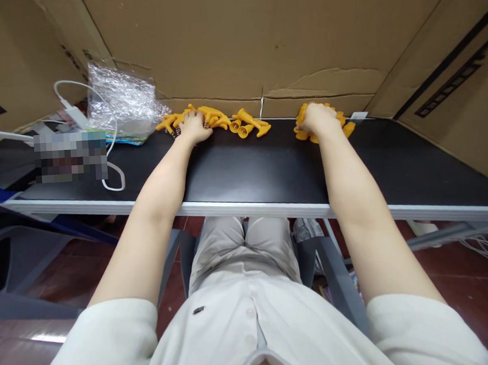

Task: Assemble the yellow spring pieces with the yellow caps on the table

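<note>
My left hand (194, 128) lies over a heap of orange-yellow rubbery pieces (216, 117) at the back of the black table, its fingers apart and touching them. Some pieces have thin prongs, and dark patterned bits show at the heap's lower left. Just right of that hand are several loose yellow pieces (244, 116), two with hollow round ends facing me. Farther right, my right hand (319, 116) is curled over another cluster of the yellow pieces (347, 129). Its fingertips are partly hidden among them.
Cardboard walls (219, 52) enclose the back and sides of the black table (255, 171). At the left are clear plastic wrap (121, 99), colourful flat packets (129, 137) and a white cable (119, 176). A small white tab (359, 115) sits at the back right.
</note>
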{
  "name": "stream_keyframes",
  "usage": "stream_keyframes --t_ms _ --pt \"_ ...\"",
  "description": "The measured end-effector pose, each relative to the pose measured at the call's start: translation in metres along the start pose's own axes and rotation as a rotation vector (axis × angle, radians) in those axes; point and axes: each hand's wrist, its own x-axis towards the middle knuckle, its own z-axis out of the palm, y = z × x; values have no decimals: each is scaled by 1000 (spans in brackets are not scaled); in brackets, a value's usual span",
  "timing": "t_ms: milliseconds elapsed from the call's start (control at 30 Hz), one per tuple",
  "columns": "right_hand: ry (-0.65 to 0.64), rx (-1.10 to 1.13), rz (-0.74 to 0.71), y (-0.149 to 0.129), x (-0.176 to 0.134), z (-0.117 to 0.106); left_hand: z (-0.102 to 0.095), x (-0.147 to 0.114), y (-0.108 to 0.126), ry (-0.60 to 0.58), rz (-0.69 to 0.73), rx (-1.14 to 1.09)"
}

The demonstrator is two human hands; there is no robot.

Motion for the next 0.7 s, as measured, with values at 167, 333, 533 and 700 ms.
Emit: stream_keyframes --t_ms 167,333,533,700 --pt "-39 -25 -112 -34 -23 -14 2 2 -4 -17 -18 62" --pt "-30 6 -546 -52 -16 26 2 -1 -4 -23 136 113" --pt "-77 58 -774 -73 -23 59 5 4 -17 -99 141 118" --pt "-68 57 -756 -74 -22 67 8 11 -24 -112 147 98"
